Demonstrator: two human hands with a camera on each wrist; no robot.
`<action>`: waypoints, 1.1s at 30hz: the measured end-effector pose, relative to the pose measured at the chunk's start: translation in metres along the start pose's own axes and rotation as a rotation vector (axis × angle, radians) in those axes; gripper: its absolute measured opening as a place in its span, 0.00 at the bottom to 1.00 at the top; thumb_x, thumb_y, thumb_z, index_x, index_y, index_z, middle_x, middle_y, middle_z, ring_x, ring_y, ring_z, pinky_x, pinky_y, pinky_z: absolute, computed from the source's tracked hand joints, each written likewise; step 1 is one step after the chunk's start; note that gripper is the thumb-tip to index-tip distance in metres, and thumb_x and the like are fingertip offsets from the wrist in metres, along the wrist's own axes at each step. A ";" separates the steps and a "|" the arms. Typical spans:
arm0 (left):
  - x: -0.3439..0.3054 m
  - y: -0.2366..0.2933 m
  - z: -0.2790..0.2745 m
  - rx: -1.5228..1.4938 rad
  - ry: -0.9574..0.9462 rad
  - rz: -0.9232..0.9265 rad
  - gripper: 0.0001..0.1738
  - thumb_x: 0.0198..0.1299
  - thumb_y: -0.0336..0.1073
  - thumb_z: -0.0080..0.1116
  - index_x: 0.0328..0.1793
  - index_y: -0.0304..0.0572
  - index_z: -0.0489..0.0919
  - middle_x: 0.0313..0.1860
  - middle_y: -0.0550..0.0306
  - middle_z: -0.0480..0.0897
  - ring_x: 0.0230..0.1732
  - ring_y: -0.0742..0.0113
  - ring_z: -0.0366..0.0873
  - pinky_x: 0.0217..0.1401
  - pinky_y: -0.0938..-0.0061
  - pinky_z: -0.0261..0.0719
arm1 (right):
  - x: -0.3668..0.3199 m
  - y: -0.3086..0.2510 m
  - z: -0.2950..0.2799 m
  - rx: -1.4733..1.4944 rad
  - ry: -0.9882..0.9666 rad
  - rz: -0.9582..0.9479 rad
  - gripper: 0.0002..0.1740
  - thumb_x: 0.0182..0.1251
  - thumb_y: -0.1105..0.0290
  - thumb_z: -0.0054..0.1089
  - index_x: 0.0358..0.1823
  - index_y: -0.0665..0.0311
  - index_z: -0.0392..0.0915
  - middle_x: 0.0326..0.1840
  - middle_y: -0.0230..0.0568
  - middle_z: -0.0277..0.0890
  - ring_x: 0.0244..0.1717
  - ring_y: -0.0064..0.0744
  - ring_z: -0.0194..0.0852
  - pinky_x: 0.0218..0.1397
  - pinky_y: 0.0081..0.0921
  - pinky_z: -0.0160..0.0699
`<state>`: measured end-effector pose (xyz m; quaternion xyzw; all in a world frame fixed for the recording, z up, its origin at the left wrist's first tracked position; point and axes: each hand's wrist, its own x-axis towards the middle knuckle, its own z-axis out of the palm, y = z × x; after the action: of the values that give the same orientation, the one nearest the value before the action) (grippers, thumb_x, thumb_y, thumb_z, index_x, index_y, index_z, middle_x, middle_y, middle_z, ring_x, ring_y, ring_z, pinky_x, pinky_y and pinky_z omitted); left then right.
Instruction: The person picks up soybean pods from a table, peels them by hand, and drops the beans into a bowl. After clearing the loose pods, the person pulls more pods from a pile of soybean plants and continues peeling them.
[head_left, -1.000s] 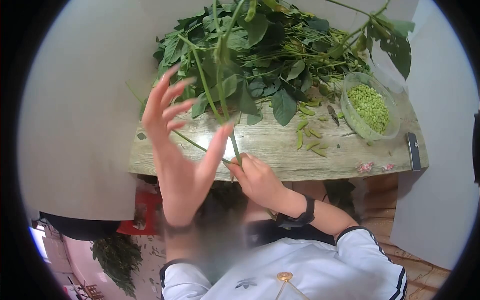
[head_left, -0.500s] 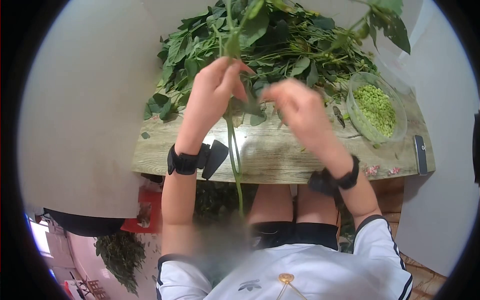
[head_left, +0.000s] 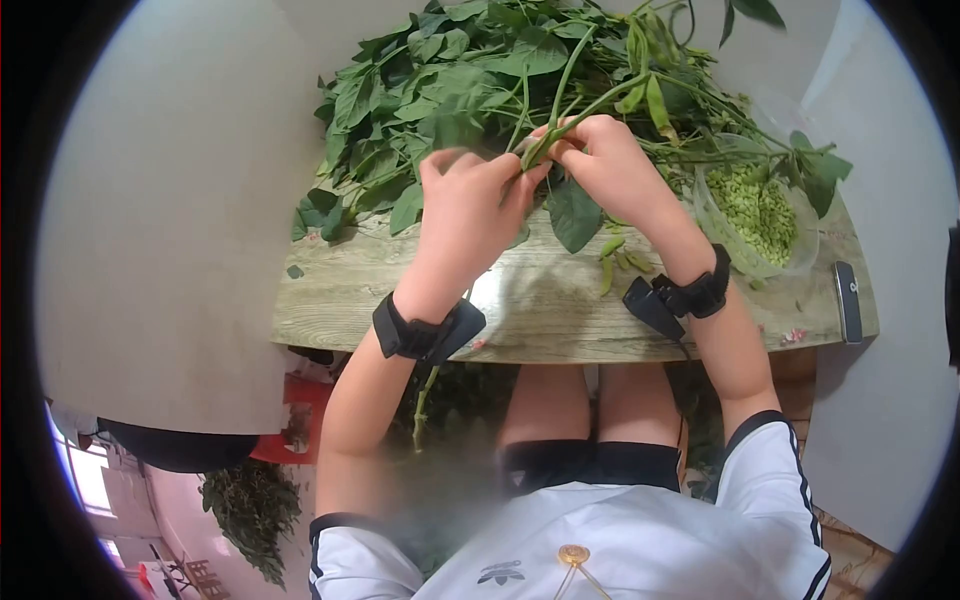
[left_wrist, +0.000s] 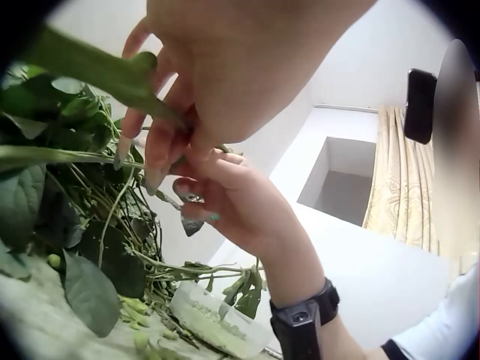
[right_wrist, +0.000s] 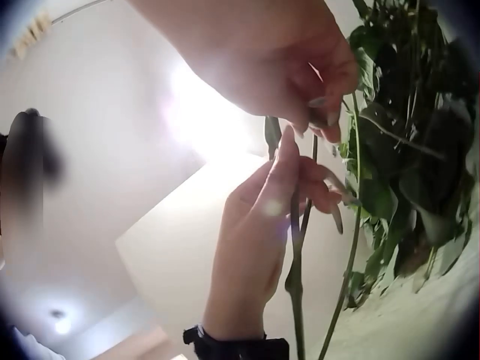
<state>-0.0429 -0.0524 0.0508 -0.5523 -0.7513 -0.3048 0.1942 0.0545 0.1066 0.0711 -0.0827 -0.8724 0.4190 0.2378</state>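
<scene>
Both hands meet over a branched green plant stem (head_left: 575, 118) above the table, in front of a leafy heap. The left hand (head_left: 470, 205) pinches the stem between thumb and fingers; in the right wrist view the left hand (right_wrist: 259, 217) has stalks running down past its palm. Close beside it, the right hand (head_left: 622, 170) pinches the same stem near a fork, its fingertips almost touching the left ones. Green pods (head_left: 657, 105) hang from the branch beyond the right hand. What lies between the fingertips is hidden.
The heap of leafy stems (head_left: 400, 90) covers the table's back. At right are a clear tub of shelled beans (head_left: 752, 215) and a phone (head_left: 849, 302). Loose pods (head_left: 612, 262) lie on the wooden table (head_left: 400, 310). A red stool (head_left: 300, 425) stands below left.
The left hand has come down and right, while the right hand has moved up to the stem and taken hold. The branch's upper part now leans to the right, over the tub.
</scene>
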 end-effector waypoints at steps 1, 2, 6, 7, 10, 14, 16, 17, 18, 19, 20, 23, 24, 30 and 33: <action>0.001 -0.005 0.006 0.046 0.048 0.051 0.12 0.65 0.41 0.61 0.30 0.44 0.81 0.20 0.59 0.77 0.30 0.59 0.77 0.57 0.58 0.64 | -0.001 0.011 0.002 -0.113 0.086 -0.128 0.11 0.68 0.71 0.52 0.38 0.70 0.83 0.30 0.55 0.79 0.33 0.51 0.80 0.40 0.40 0.78; 0.003 -0.007 0.008 0.091 0.096 0.102 0.13 0.65 0.40 0.61 0.29 0.45 0.81 0.19 0.59 0.77 0.29 0.60 0.77 0.57 0.57 0.64 | -0.005 0.009 -0.003 -0.114 0.087 -0.119 0.11 0.68 0.71 0.52 0.38 0.70 0.83 0.30 0.55 0.79 0.33 0.51 0.80 0.40 0.40 0.78; 0.009 -0.015 0.019 0.196 -0.031 0.089 0.13 0.69 0.41 0.56 0.30 0.52 0.85 0.14 0.69 0.79 0.20 0.68 0.74 0.57 0.65 0.59 | -0.020 0.009 -0.018 -0.539 0.086 -0.148 0.13 0.68 0.67 0.58 0.29 0.70 0.80 0.30 0.54 0.79 0.36 0.55 0.80 0.39 0.46 0.78; 0.011 -0.015 0.025 0.218 -0.019 0.103 0.14 0.69 0.41 0.56 0.31 0.52 0.87 0.14 0.67 0.79 0.17 0.66 0.73 0.55 0.65 0.59 | -0.024 0.010 -0.020 -0.594 0.101 -0.167 0.12 0.67 0.69 0.59 0.28 0.69 0.80 0.30 0.54 0.79 0.36 0.56 0.80 0.38 0.46 0.78; 0.016 -0.024 0.039 0.409 -0.042 0.078 0.15 0.69 0.42 0.56 0.30 0.52 0.87 0.14 0.66 0.79 0.16 0.65 0.72 0.54 0.66 0.60 | -0.049 0.012 -0.025 -0.671 0.095 -0.115 0.09 0.66 0.70 0.59 0.29 0.67 0.81 0.30 0.51 0.80 0.36 0.55 0.80 0.39 0.45 0.78; 0.015 -0.065 0.032 0.400 -0.027 -0.038 0.20 0.73 0.47 0.52 0.29 0.50 0.85 0.12 0.66 0.78 0.15 0.67 0.71 0.52 0.67 0.60 | -0.098 0.015 -0.030 -0.678 0.137 -0.094 0.08 0.65 0.68 0.61 0.32 0.64 0.83 0.30 0.45 0.81 0.40 0.49 0.79 0.43 0.41 0.79; 0.012 -0.059 0.021 0.268 -0.018 -0.074 0.20 0.73 0.47 0.52 0.29 0.50 0.85 0.10 0.68 0.76 0.14 0.70 0.70 0.53 0.68 0.60 | -0.108 0.040 -0.022 -0.673 0.063 -0.049 0.08 0.64 0.66 0.62 0.33 0.62 0.84 0.30 0.42 0.81 0.42 0.44 0.77 0.45 0.39 0.79; 0.010 -0.052 0.015 0.236 -0.050 -0.104 0.20 0.73 0.48 0.52 0.30 0.50 0.85 0.10 0.69 0.76 0.15 0.72 0.70 0.54 0.68 0.59 | -0.110 0.048 -0.017 -0.656 0.085 -0.044 0.08 0.64 0.65 0.63 0.34 0.62 0.84 0.30 0.42 0.80 0.44 0.44 0.77 0.45 0.38 0.79; 0.008 -0.049 0.015 0.237 -0.055 -0.096 0.20 0.73 0.48 0.52 0.30 0.50 0.85 0.10 0.69 0.76 0.15 0.72 0.70 0.54 0.68 0.59 | -0.110 0.053 -0.013 -0.641 0.110 -0.044 0.08 0.64 0.64 0.64 0.34 0.61 0.84 0.30 0.42 0.80 0.45 0.44 0.77 0.46 0.38 0.79; 0.004 -0.046 0.014 0.281 -0.037 -0.061 0.20 0.73 0.47 0.52 0.30 0.50 0.85 0.09 0.70 0.75 0.16 0.73 0.71 0.55 0.68 0.59 | -0.111 0.056 -0.011 -0.636 0.117 -0.040 0.08 0.64 0.64 0.64 0.34 0.61 0.84 0.30 0.42 0.80 0.45 0.44 0.77 0.46 0.38 0.79; 0.000 -0.044 0.013 0.323 -0.020 -0.029 0.19 0.73 0.46 0.53 0.30 0.50 0.85 0.09 0.71 0.74 0.17 0.74 0.71 0.55 0.68 0.59 | -0.111 0.058 -0.009 -0.643 0.139 -0.064 0.10 0.62 0.62 0.65 0.36 0.61 0.85 0.30 0.42 0.81 0.43 0.44 0.79 0.45 0.38 0.79; -0.014 -0.031 0.013 0.290 0.018 0.046 0.16 0.71 0.43 0.55 0.30 0.49 0.84 0.13 0.68 0.76 0.19 0.71 0.72 0.55 0.68 0.60 | -0.103 0.049 -0.018 -0.631 0.139 -0.017 0.16 0.59 0.57 0.68 0.40 0.62 0.86 0.29 0.42 0.82 0.39 0.45 0.81 0.41 0.38 0.80; -0.016 -0.025 0.014 0.270 0.040 0.087 0.15 0.70 0.41 0.57 0.30 0.48 0.84 0.14 0.67 0.77 0.20 0.69 0.72 0.55 0.67 0.60 | -0.099 0.043 -0.025 -0.615 0.119 0.054 0.20 0.57 0.54 0.71 0.42 0.63 0.86 0.28 0.43 0.82 0.36 0.45 0.83 0.39 0.38 0.80; -0.030 -0.014 0.023 0.293 0.043 0.096 0.15 0.66 0.39 0.62 0.24 0.47 0.79 0.13 0.64 0.72 0.21 0.66 0.72 0.55 0.65 0.62 | -0.079 0.034 -0.054 0.033 0.211 0.285 0.28 0.62 0.45 0.69 0.42 0.68 0.87 0.19 0.35 0.76 0.22 0.25 0.78 0.25 0.25 0.70; -0.032 -0.009 0.021 0.280 0.044 0.106 0.14 0.65 0.39 0.63 0.25 0.47 0.80 0.14 0.64 0.73 0.23 0.66 0.73 0.55 0.65 0.62 | -0.067 0.044 -0.054 0.195 0.198 0.268 0.26 0.64 0.46 0.67 0.39 0.66 0.87 0.16 0.26 0.69 0.15 0.14 0.62 0.21 0.19 0.59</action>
<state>-0.0400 -0.0628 0.0127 -0.5521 -0.7517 -0.1984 0.3014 0.1372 0.1493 0.0429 -0.2155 -0.7810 0.5194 0.2717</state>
